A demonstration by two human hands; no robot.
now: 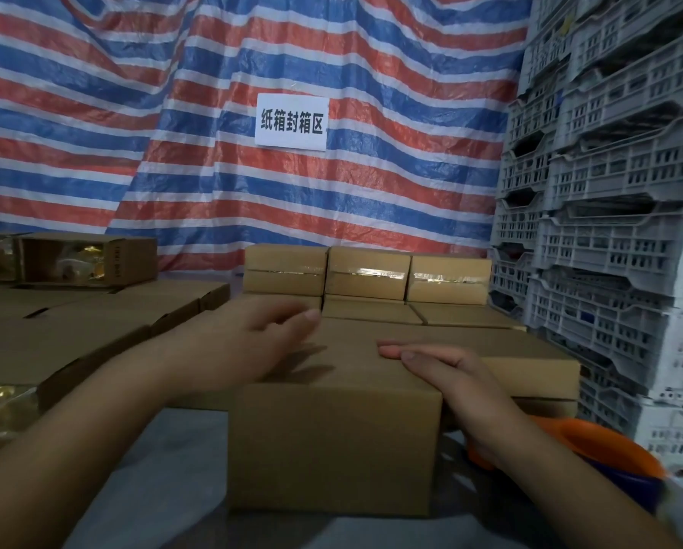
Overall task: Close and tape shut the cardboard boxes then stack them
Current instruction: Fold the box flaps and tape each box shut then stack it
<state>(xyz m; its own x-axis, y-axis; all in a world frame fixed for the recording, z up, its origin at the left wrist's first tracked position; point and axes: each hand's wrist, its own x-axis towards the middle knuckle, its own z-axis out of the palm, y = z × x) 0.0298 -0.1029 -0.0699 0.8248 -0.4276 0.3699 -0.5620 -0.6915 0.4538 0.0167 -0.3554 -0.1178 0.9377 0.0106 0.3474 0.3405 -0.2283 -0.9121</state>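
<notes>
While left hand point(252, 342) blurs, fingers loose, right hand point(446, 374) flat on box point(331, 441).

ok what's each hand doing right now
left hand: open, fingers relaxed over the cardboard box, holding nothing
right hand: open, flat on the box top

A white paper sign point(291, 121) hangs on the striped tarp point(133, 124), beside stacked grey crates point(617, 192).

Dim, flat indoor light. The left hand point(252, 342) is smeared by motion blur and throws a soft shadow toward four o'clock on the cardboard box point(331, 441). Glare glints off tape on the stacked boxes point(367, 275) at twelve o'clock. Wide-angle bending bows the crates point(609, 231) at three o'clock.
</notes>
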